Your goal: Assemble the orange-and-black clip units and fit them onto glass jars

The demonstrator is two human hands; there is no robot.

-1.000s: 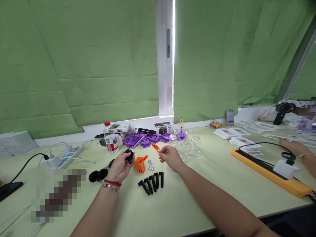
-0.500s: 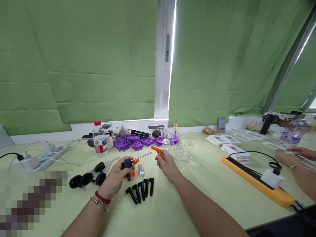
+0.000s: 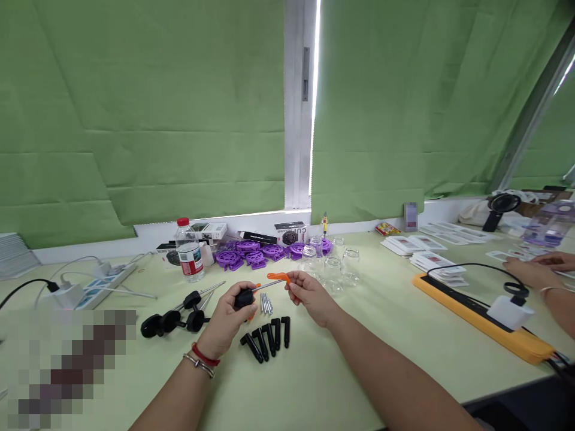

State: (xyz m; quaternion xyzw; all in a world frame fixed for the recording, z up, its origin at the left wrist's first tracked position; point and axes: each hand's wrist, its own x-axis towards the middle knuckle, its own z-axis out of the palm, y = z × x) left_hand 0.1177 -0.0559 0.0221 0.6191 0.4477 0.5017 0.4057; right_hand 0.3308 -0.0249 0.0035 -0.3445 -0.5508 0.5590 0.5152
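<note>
Left hand (image 3: 231,319): closed on black-handled metal rod (image 3: 244,299) | Right hand (image 3: 311,296): pinching curved orange plastic piece (image 3: 278,276) | Worktop (image 3: 314,383), rear: white-and-black cardboard box (image 3: 291,235), partly legible lettering "CUP"

Near the frame's centre, the left hand (image 3: 229,322) partly hides the black handle (image 3: 244,299) and some orange pieces (image 3: 254,310). A mosaic patch (image 3: 72,366) blurs something apparently dark at lower left. The right edge crops a co-worker's arm (image 3: 560,302); the left edge, a white stack (image 3: 15,256).
</note>
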